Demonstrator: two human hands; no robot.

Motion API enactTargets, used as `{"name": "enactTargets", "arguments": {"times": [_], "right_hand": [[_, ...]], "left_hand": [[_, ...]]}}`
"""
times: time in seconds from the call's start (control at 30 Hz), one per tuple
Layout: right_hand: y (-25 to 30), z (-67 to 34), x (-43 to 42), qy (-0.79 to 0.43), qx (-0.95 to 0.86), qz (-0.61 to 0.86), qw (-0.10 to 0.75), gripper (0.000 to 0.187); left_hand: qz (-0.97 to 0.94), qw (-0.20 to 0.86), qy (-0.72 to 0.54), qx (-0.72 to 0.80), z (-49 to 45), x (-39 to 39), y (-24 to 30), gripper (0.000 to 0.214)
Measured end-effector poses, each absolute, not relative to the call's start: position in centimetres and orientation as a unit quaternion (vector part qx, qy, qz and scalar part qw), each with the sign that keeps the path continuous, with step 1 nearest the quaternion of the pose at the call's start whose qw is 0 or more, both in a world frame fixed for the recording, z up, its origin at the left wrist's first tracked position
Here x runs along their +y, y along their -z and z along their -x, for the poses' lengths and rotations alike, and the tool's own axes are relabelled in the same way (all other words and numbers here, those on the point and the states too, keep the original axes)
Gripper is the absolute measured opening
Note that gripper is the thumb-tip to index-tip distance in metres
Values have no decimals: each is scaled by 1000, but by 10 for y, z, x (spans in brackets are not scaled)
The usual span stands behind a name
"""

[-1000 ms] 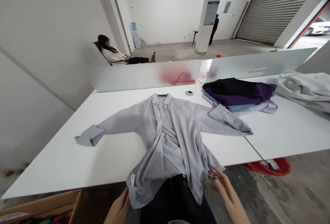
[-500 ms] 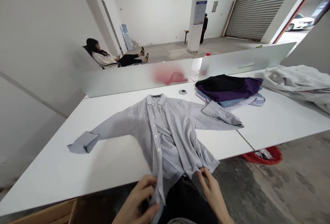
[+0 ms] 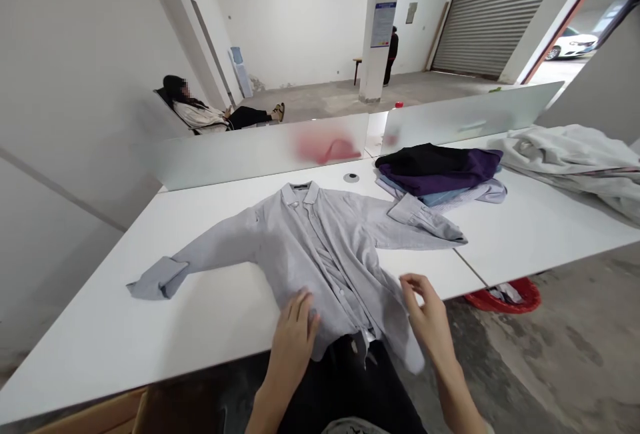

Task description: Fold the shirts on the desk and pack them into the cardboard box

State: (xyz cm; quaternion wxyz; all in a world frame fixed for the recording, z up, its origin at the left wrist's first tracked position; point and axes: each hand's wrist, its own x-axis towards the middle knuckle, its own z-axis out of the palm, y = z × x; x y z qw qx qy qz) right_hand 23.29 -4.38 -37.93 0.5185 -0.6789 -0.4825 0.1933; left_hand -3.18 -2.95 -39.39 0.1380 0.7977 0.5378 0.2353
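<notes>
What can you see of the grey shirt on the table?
The grey shirt is a long-sleeved, button-front shirt of soft-looking woven cloth, with a collar and small pale buttons. It lies face up on the white table, collar pointing away from the person, sleeves spread to both sides and ending in wide cuffs. Its lower front hangs over the table's near edge. The left hand rests on the front; the right hand is just beside the shirt, and contact is unclear.

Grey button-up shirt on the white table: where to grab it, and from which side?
Probably the loose hem corner of the grey button-up shirt, coming from the near side. It droops past the edge of the white table, so fingers can get under it, while the spread sleeves lie flat. The right hand is closest.
</notes>
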Motion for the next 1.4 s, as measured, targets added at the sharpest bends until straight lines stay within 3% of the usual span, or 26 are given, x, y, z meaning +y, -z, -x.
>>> {"name": "enactTargets", "arguments": {"times": [0.07,0.17,0.27,0.5,0.7,0.83,1.03,1.27,1.4], "right_hand": [[353,-215,-6,-176,-596,611,491,25],[324,-182,72,-182,-719,538,401,25],[317,-145,156,-182,-745,584,266,24],[350,-79,276,-211,-712,644,182,31],[381,-75,312,-236,-681,667,192,34],[385,-83,329,-244,-660,677,215,33],[371,-91,355,-221,-642,692,245,33],[382,-89,355,-236,-655,678,237,33],[393,-92,346,-264,-689,637,224,34]], "left_hand": [[-802,34,-236,547,42,-23,419,47],[-817,-27,-209,536,56,-24,444,57],[-810,-30,-202,549,74,-31,448,68],[-762,-2,-159,628,124,-48,438,57],[-796,-81,-154,580,96,-57,430,49],[-856,-59,-141,493,63,-61,425,53],[-859,-50,-158,485,56,-67,434,52],[-831,7,-264,489,35,-61,409,24],[-865,52,-191,461,12,-45,395,35]]}}
